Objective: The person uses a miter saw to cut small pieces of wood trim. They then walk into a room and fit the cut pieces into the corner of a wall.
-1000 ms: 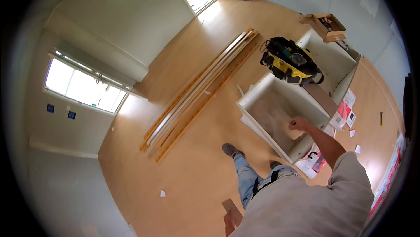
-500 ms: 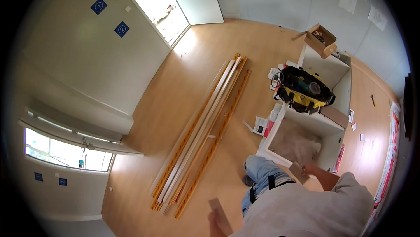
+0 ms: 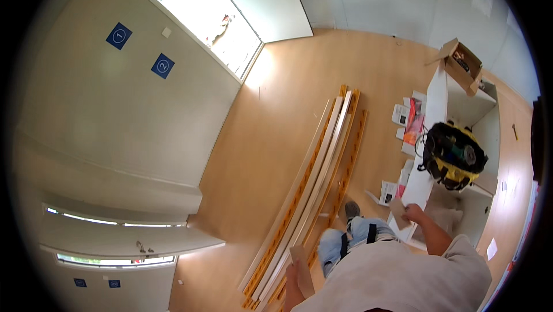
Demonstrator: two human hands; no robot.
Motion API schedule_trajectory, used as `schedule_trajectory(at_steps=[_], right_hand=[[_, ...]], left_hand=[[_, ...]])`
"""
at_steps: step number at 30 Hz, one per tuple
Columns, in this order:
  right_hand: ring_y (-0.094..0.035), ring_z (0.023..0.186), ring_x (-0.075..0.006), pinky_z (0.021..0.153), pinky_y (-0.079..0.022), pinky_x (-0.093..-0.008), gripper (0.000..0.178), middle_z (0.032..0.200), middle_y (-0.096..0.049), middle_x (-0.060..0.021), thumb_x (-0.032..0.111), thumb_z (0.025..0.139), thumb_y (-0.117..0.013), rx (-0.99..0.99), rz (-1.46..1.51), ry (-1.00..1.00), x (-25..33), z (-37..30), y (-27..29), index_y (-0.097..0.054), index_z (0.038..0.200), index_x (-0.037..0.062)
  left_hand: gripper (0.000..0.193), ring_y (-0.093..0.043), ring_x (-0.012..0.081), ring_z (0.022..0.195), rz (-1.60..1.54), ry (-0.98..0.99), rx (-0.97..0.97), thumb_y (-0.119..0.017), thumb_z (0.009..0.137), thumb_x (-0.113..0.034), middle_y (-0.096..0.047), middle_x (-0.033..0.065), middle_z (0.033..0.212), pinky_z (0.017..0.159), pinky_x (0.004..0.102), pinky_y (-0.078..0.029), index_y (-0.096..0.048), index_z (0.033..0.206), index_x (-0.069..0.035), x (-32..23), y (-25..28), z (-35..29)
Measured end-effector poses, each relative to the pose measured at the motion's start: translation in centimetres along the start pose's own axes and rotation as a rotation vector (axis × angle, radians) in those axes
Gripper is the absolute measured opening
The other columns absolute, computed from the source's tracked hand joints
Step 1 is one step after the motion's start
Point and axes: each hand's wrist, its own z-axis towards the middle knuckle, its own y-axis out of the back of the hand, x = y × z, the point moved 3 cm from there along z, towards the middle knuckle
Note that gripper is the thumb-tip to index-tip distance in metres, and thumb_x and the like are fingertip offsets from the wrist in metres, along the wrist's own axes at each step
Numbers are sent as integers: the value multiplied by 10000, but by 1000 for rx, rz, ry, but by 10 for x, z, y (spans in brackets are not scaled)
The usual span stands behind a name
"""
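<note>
My left hand (image 3: 292,279) is closed on a flat, light brown rectangular panel (image 3: 302,270), held low over the near part of the long strips (image 3: 311,188) on the floor. In my right hand (image 3: 413,213) is a similar flat brown panel (image 3: 398,212), gripped at its edge. That hand is above the near end of a white open cabinet (image 3: 425,177) lying on the floor. Clear plastic sheeting (image 3: 443,211) shows inside the cabinet. A black and yellow tool bag (image 3: 454,156) stands on the cabinet, beyond my right hand.
An open cardboard box (image 3: 461,65) sits at the cabinet's far end. Papers and packaging (image 3: 412,122) lie along its left side. A hammer (image 3: 515,132) is on the floor to the right. An open door (image 3: 262,1) stands at the back, and a window (image 3: 115,261) is at left.
The view has turned left, so the room sits farther right. My right hand has moved with its panel toward the cabinet's left side. My left hand has come nearer the long strips with its panel.
</note>
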Motion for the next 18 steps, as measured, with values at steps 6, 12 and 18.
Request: schedule_trajectory(at_steps=[6, 12, 18], right_hand=[[-721, 889, -366, 778, -550, -446, 448, 945, -738, -228, 327, 731, -777, -76, -27, 350, 272, 99, 90, -734, 1013, -19], [-733, 848, -325, 758, -564, -428, 470, 929, -745, -207, 365, 673, -809, -131, -228, 188, 327, 222, 99, -753, 1000, 31], [-735, 779, -267, 761, -569, -406, 506, 849, -771, -117, 553, 676, -848, 332, -460, -226, 286, 283, -8, -807, 867, 86]], left_hand=[[754, -690, 389, 1101, -399, 217, 45, -483, 1001, -620, -725, 277, 1126, 922, 489, -520, -692, 1202, 76, -21, 59, 50], [687, -679, 352, 1137, -657, 344, 148, -593, 983, -556, -708, 248, 1209, 946, 469, -516, -663, 1254, 71, -92, 125, 186], [658, -592, 333, 1272, -626, 226, 166, -639, 980, -505, -623, 201, 1376, 1049, 452, -468, -587, 1392, 6, -177, 237, 470]])
